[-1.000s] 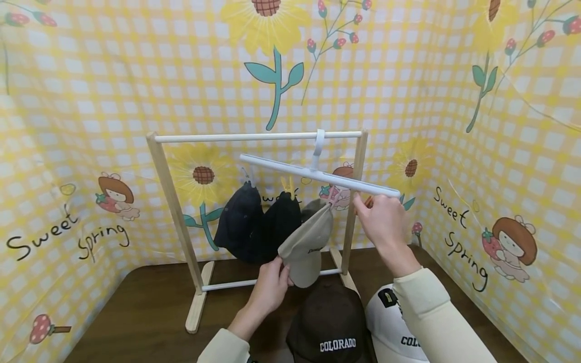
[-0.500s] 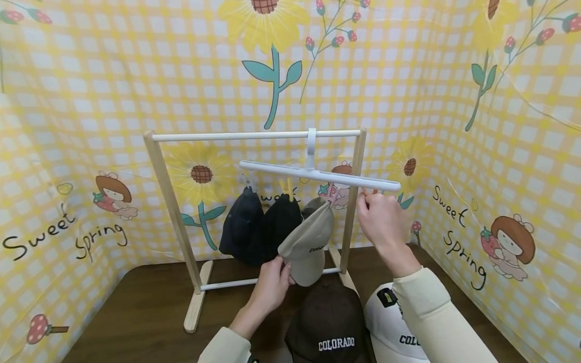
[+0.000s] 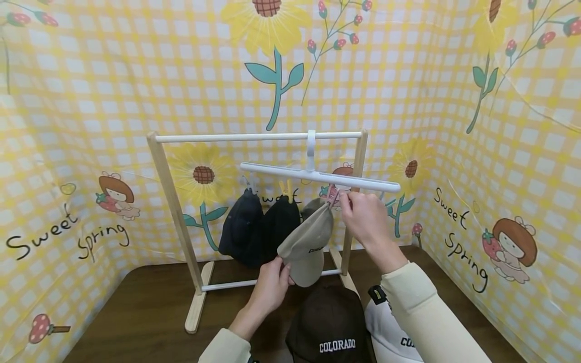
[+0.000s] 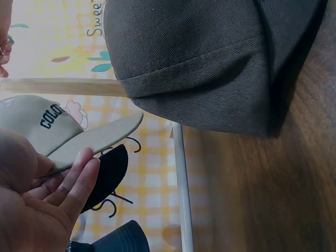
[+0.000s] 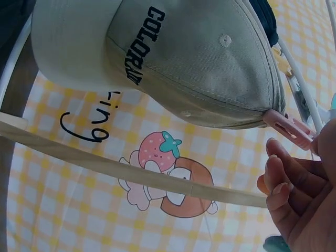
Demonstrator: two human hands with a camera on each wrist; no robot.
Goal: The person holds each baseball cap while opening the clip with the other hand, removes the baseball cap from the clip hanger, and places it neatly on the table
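Observation:
A beige cap (image 3: 308,237) hangs tilted from a pink clothespin (image 3: 333,194) under a white hanger (image 3: 320,176). My left hand (image 3: 271,285) pinches the cap's brim, thumb on one side and fingers on the other in the left wrist view. At the upper end of the cap, my right hand (image 3: 369,219) has its thumb and forefinger at the outer end of the pink clothespin (image 5: 289,128); the thumb covers that end in the right wrist view. To the left, a navy cap (image 3: 240,227) and a black cap (image 3: 281,227) hang from a pale clip and a yellow clip (image 3: 287,189).
The hanger hooks over the top bar of a wooden rack (image 3: 258,136) and slopes down rightward. On the dark table (image 3: 118,312) in front lie a brown cap (image 3: 331,322) and a white cap (image 3: 392,327). A patterned cloth surrounds the back and sides.
My right hand has moved left from beneath the hanger's right end to the pink clothespin. The hanger has tipped slightly nearer level. My left hand keeps its hold on the brim.

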